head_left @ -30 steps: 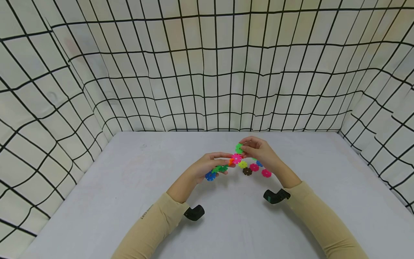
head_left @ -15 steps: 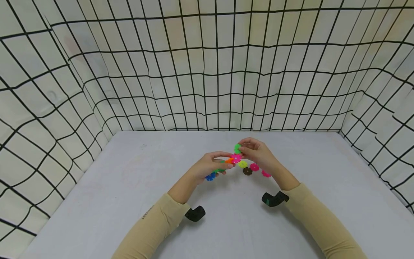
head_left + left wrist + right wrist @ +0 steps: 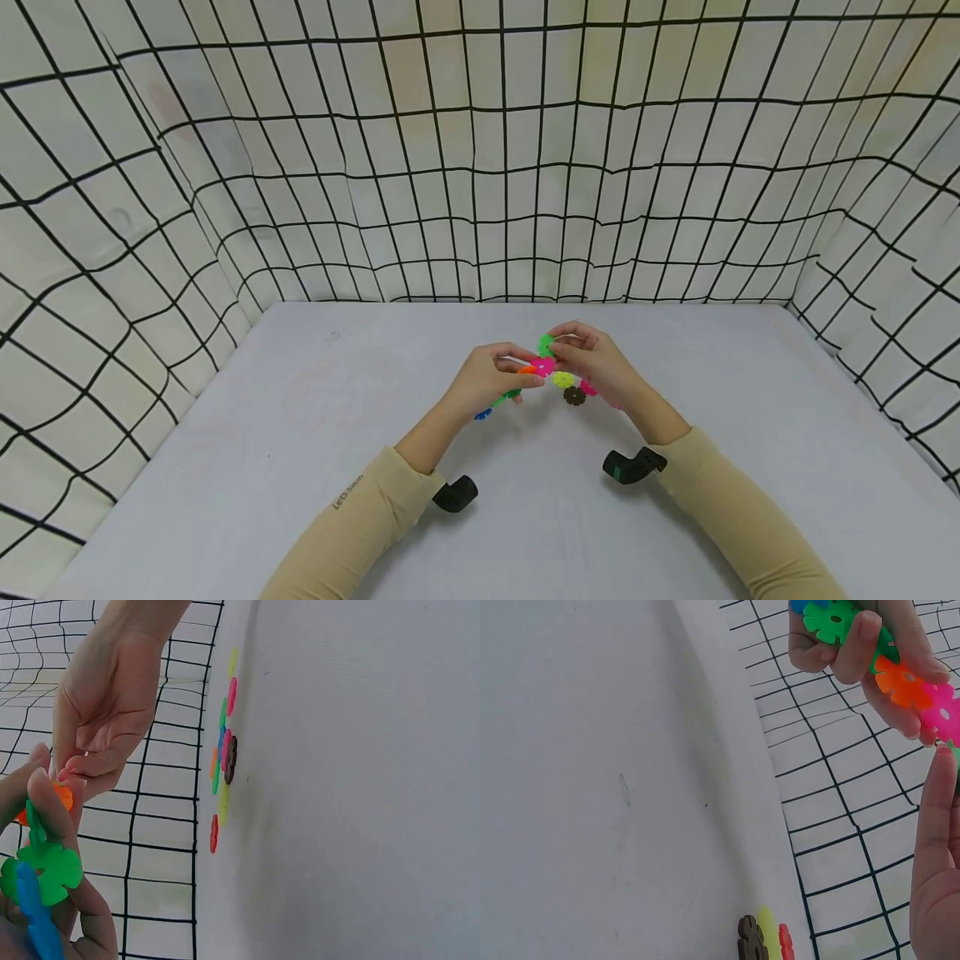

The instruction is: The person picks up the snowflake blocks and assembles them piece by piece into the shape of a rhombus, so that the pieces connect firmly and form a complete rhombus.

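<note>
My left hand (image 3: 480,379) holds a chain of notched plastic flower discs between thumb and fingers. The chain runs from a blue disc (image 3: 37,911) through a green disc (image 3: 51,871) and another green one to an orange disc (image 3: 904,681), with a pink disc (image 3: 543,367) at the far end. Just above the pink disc, my right hand (image 3: 596,354) pinches a light green disc (image 3: 546,344) by thumb and fingers. The light green and pink discs meet at their edges; how deep they interlock cannot be told.
Loose discs lie on the white table (image 3: 300,467) beneath the right hand, among them a yellow disc (image 3: 563,380), a brown disc (image 3: 574,396) and a pink-red disc (image 3: 588,387). A black net (image 3: 517,200) walls the table's back and sides.
Both hands have shifted slightly left with the discs. The chain has turned, so its blue disc now shows nearly edge-on. More of the loose discs are covered by the right hand.
</note>
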`<state>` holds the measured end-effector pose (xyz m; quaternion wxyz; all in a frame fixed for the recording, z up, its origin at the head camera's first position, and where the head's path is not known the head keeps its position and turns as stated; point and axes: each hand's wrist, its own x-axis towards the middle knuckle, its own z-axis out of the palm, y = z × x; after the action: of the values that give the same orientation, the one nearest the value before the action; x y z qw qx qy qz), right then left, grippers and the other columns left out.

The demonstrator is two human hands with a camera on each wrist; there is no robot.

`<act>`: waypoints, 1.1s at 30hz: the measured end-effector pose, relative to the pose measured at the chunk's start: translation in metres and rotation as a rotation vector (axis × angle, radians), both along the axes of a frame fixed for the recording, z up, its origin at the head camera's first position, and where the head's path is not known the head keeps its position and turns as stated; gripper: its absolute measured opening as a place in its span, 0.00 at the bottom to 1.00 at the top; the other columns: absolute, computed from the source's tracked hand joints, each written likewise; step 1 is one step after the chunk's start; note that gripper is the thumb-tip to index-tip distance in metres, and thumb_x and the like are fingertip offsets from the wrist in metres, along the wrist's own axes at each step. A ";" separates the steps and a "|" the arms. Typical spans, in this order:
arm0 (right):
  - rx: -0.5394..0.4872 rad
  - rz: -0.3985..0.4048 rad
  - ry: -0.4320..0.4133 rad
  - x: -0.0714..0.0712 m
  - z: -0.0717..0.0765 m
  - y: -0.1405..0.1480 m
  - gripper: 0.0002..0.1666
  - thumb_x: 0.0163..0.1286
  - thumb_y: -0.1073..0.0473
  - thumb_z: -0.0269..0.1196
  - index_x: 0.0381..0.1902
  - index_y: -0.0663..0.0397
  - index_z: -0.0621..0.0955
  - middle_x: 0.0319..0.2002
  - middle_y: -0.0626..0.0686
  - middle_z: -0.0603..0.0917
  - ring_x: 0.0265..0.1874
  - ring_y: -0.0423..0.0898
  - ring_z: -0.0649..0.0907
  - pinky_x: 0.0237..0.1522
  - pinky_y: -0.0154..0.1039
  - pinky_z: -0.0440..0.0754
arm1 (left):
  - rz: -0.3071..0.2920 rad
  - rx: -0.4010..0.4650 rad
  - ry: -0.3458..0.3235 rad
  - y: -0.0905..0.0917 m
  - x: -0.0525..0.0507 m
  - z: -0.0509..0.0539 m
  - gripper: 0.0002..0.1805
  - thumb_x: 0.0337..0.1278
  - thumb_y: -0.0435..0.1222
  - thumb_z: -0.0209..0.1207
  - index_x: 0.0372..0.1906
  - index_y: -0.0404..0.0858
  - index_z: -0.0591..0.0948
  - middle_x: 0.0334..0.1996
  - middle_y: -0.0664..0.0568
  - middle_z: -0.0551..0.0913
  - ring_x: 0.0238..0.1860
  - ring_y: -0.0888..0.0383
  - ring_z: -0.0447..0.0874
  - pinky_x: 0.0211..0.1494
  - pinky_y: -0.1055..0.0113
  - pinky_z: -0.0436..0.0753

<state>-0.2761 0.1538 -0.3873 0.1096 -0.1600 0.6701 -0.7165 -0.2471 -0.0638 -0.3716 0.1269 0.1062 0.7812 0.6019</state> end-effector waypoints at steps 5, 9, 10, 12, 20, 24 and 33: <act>-0.038 0.000 -0.008 0.001 0.000 0.000 0.10 0.78 0.70 0.57 0.51 0.55 0.81 0.43 0.49 0.86 0.38 0.42 0.87 0.48 0.33 0.84 | 0.002 -0.012 0.078 0.002 0.003 0.001 0.18 0.59 0.37 0.73 0.52 0.35 0.85 0.42 0.47 0.90 0.28 0.51 0.87 0.46 0.52 0.86; -0.083 -0.006 -0.012 0.002 0.000 0.000 0.13 0.78 0.71 0.56 0.46 0.49 0.83 0.42 0.48 0.86 0.35 0.41 0.86 0.47 0.32 0.84 | 0.006 -0.029 0.123 0.003 0.004 0.003 0.17 0.59 0.37 0.73 0.51 0.35 0.87 0.44 0.50 0.90 0.27 0.54 0.84 0.42 0.58 0.82; -0.089 -0.010 -0.008 0.003 0.001 0.000 0.14 0.78 0.72 0.56 0.45 0.49 0.83 0.42 0.48 0.86 0.35 0.41 0.86 0.46 0.32 0.84 | 0.009 -0.034 0.133 0.003 0.005 0.004 0.17 0.59 0.37 0.73 0.51 0.36 0.87 0.44 0.50 0.89 0.27 0.55 0.84 0.41 0.60 0.80; -0.098 -0.020 0.000 0.003 0.001 0.001 0.14 0.77 0.72 0.56 0.44 0.48 0.84 0.42 0.48 0.86 0.34 0.41 0.85 0.46 0.32 0.84 | 0.008 -0.034 0.150 0.004 0.006 0.005 0.17 0.59 0.37 0.73 0.51 0.37 0.88 0.45 0.51 0.89 0.26 0.56 0.82 0.38 0.63 0.76; -0.135 -0.050 0.037 0.005 0.003 0.001 0.17 0.76 0.74 0.56 0.40 0.46 0.84 0.43 0.47 0.85 0.34 0.40 0.85 0.46 0.32 0.85 | -0.009 -0.011 0.183 0.005 0.006 0.006 0.17 0.61 0.37 0.71 0.53 0.36 0.87 0.44 0.51 0.89 0.26 0.57 0.79 0.30 0.68 0.68; -0.163 -0.057 0.049 0.006 0.003 0.000 0.19 0.76 0.75 0.55 0.38 0.46 0.85 0.43 0.47 0.86 0.33 0.40 0.85 0.45 0.32 0.85 | -0.011 -0.007 0.185 0.007 0.007 0.007 0.17 0.62 0.37 0.71 0.53 0.35 0.87 0.41 0.50 0.89 0.26 0.53 0.78 0.28 0.69 0.66; -0.193 -0.061 0.046 0.008 0.003 -0.001 0.18 0.76 0.75 0.55 0.40 0.48 0.85 0.37 0.48 0.85 0.32 0.40 0.85 0.43 0.31 0.85 | -0.008 0.001 0.197 0.008 0.008 0.010 0.18 0.62 0.36 0.71 0.54 0.34 0.87 0.43 0.48 0.89 0.25 0.59 0.77 0.29 0.70 0.70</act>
<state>-0.2681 0.1527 -0.3840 0.0563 -0.1655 0.6049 -0.7769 -0.2394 -0.0559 -0.3613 0.0519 0.1681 0.7893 0.5882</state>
